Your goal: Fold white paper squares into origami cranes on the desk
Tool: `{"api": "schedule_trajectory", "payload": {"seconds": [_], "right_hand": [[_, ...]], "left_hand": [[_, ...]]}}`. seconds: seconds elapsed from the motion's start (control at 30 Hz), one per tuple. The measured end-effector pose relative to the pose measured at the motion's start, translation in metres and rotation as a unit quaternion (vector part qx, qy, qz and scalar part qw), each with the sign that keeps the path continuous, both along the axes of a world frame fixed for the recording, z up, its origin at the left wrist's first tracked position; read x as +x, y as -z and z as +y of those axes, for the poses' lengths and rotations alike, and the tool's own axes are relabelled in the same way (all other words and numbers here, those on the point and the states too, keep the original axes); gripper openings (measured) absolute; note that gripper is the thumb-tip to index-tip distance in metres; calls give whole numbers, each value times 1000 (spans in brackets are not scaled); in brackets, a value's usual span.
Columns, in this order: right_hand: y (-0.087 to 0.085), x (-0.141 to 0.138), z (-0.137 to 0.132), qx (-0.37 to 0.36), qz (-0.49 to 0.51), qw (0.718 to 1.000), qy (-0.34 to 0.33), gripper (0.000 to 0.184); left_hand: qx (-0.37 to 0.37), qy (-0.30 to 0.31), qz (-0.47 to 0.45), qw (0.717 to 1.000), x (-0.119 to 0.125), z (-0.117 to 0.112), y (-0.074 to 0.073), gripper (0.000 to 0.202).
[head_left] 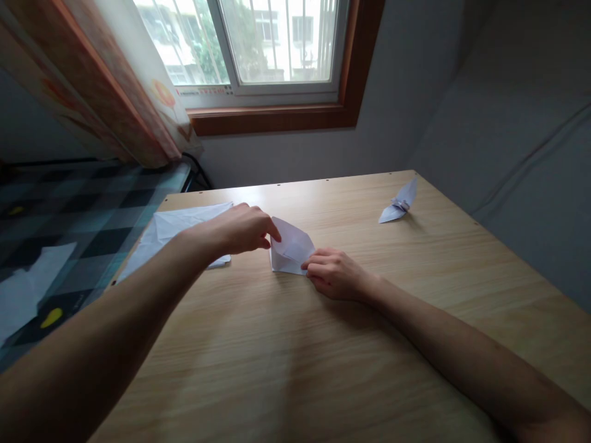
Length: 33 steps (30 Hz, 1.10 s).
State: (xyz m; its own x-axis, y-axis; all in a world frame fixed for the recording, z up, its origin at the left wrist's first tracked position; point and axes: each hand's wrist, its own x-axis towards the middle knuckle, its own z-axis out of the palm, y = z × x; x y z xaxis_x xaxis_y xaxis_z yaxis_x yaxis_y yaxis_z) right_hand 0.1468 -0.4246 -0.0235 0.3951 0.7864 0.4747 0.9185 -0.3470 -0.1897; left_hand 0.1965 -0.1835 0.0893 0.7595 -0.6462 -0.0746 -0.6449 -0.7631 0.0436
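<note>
A partly folded sheet of white paper (290,248) lies near the middle of the wooden table (295,357). My left hand (235,229) pinches its upper left corner with thumb and forefinger. My right hand (336,274) is closed on the paper's lower right corner, knuckles resting on the table. The paper stands up a little between the two hands, its folded flaps raised.
A stack of white paper sheets (178,231) lies at the table's left edge, behind my left hand. A finished folded paper figure (399,203) rests at the far right. A checkered bed cover (69,215) with loose white sheets is left of the table; a window is behind.
</note>
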Motion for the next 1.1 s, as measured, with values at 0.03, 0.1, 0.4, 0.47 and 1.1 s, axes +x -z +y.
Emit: {"api": "schedule_trajectory", "payload": {"seconds": [0.03,0.1,0.4,0.47,1.1], "right_hand": [[1,0,0,3,1,1000,-1,14],[1,1,-1,6,2,1000,-1,14],[0,0,1,11,20,1000,-5,14],[0,0,1,12,22,1000,-2,14],[-3,-2,2,14,24,1000,5,14]], "left_hand": [[11,-5,17,1000,3,1,-1,19],[29,-10,31,999,7,2,0,26],[22,42,-8,999,13,-4,-5,10],[33,57,-34,997,11,-9,-9,13],[-328,-159,-56,930,-18,-13,32,63]]}}
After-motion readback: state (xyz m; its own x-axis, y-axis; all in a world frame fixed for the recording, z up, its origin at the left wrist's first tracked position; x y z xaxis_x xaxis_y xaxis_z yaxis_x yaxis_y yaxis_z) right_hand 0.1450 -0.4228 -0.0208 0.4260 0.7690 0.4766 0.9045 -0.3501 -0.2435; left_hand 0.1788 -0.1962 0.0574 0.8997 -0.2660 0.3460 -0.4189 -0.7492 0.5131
